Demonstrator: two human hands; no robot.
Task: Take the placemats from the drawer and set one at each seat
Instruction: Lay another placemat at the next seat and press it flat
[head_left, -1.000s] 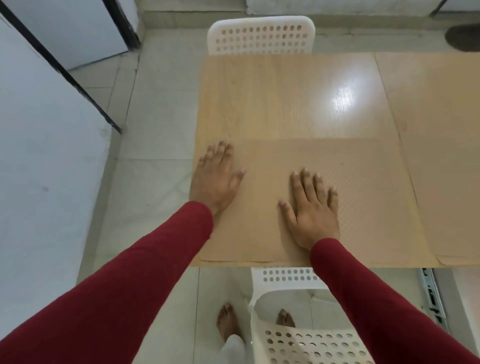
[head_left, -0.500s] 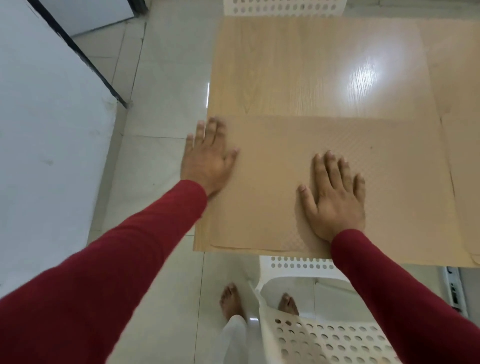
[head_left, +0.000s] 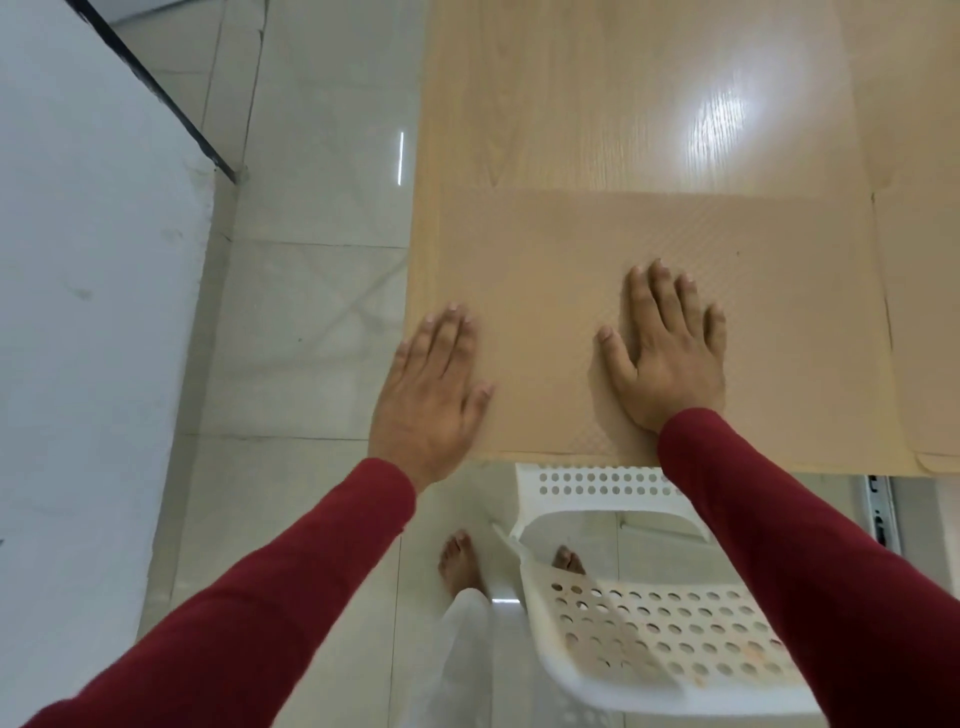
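A tan textured placemat (head_left: 649, 244) lies flat at the near left corner of the light wooden table (head_left: 597, 93). My right hand (head_left: 667, 351) rests palm down on the mat, fingers spread. My left hand (head_left: 431, 395) is flat and open at the mat's left edge, partly past the table's side. A second placemat (head_left: 924, 312) lies to the right, cut off by the frame. Both arms wear red sleeves.
A white perforated plastic chair (head_left: 649, 623) stands below the table's near edge, in front of my bare feet. A white wall panel with a dark rail (head_left: 156, 98) is at the left, across pale floor tiles. A metal drawer rail (head_left: 878, 514) shows at the right.
My left hand slid back toward me and off the mat's left edge. The right hand stayed on the mat. The camera tilted down, and the far chair left the view.
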